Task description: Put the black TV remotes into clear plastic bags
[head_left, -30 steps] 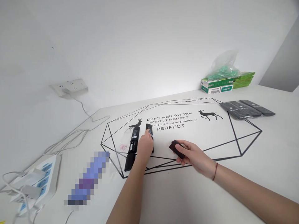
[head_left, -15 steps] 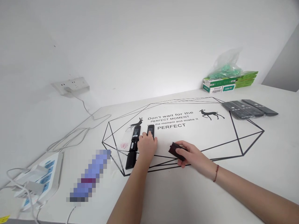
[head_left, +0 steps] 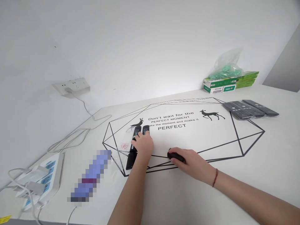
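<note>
Two black remote controls lie side by side, back up, on the white table: a left one and a right one. My left hand is closed over the right remote, its fingers reaching onto the left one and hiding much of both. Below the left remote rests a black battery cover, partly behind my left forearm. My right hand grips another black battery cover low over the table, edge on; most of its far side is out of sight.
Wrapped black remotes lie at the right. Green and white boxes with a plastic bag stand at the back. To the left are a power strip, loose cables and a blurred blue object.
My left hand has slid the right remote leftward, close against the other. My right hand has turned the battery cover over and lowered it slightly.
</note>
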`<state>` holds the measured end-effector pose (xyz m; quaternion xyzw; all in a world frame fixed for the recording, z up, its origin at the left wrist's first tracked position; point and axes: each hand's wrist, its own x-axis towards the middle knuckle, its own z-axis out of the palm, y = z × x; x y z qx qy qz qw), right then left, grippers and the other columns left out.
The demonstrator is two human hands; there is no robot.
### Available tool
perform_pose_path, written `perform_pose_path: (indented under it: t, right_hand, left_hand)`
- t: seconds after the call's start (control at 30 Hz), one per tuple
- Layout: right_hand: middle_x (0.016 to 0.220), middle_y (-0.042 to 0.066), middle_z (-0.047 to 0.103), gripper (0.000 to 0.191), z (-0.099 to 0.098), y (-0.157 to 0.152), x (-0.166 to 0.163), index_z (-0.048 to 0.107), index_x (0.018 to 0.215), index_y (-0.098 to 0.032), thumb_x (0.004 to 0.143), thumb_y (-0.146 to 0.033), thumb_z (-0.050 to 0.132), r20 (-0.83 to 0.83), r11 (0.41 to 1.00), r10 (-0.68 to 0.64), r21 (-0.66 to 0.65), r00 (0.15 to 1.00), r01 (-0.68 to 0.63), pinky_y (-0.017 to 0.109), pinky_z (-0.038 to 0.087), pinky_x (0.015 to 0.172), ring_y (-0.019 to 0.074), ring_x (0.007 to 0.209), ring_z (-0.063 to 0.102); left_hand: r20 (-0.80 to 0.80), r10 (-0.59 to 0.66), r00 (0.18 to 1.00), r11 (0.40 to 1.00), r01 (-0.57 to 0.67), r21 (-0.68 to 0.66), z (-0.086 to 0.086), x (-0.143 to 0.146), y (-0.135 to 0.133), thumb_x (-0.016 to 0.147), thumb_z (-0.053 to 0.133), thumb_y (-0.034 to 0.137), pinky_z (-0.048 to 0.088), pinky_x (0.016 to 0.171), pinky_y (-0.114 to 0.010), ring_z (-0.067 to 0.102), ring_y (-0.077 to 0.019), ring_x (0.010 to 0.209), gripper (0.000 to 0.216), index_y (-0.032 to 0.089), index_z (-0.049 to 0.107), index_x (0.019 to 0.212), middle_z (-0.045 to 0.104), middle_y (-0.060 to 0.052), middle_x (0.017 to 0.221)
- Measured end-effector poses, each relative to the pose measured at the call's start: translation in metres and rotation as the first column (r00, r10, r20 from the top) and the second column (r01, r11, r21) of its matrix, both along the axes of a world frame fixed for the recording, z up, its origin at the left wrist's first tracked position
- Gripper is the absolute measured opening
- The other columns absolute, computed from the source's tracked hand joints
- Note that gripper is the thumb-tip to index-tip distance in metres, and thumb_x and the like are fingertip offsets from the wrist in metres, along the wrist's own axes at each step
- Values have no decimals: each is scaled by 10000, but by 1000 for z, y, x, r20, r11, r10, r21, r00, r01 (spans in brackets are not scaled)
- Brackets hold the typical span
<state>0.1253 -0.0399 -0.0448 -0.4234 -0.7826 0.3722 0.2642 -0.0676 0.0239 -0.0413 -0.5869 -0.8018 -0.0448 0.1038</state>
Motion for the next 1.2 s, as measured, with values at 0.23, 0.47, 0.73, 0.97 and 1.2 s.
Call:
perform_pose_path:
  t: [0.23,0.47,0.73,0.97,1.2]
  right_hand:
    - [938,41,649,410,14,0,17,536,1189,-284,781,-294,574,253,985,105,106,962,-136,315,439,643,215,747,608]
    - [988,61,631,401,15,4,27,574,1211,-265,811,-274,545,307,981,145,81,941,-178,332,484,681,216,775,632]
    - [1245,65,604,208,5,2,14,621,1025,-226,822,-250,578,194,931,180,282,964,-231,424,436,951,270,1127,553]
    - [1267,103,582,319,-6,-4,2,600,1072,-189,754,-201,611,206,901,162,369,965,-230,437,446,957,267,1110,565]
    - [1303,100,566,343,-18,-11,-20,577,1168,-185,828,-197,537,207,853,145,468,967,-228,446,440,962,255,1129,549]
  left_hand:
    - [-6,24,1000,1000,-24,7,-1,-4,1,881,363,218,339,754,-424,511,-298,978,369,227,613,1152,563,-151,1070]
    - [38,30,999,1000,-30,-2,3,-4,3,862,375,170,353,767,-426,501,-292,1002,363,213,614,1132,559,-151,1106]
    - [106,34,994,999,-33,-7,8,-7,1,857,393,200,363,787,-451,493,-308,1034,368,202,611,1153,567,-154,1132]
    - [226,43,973,997,-57,56,17,-8,0,875,413,323,361,838,-465,476,-317,1081,356,223,632,1136,584,-138,1170]
    - [453,-9,892,924,-166,346,40,-32,-4,877,392,283,375,857,-476,514,-297,1044,306,258,662,1017,647,-86,1082]
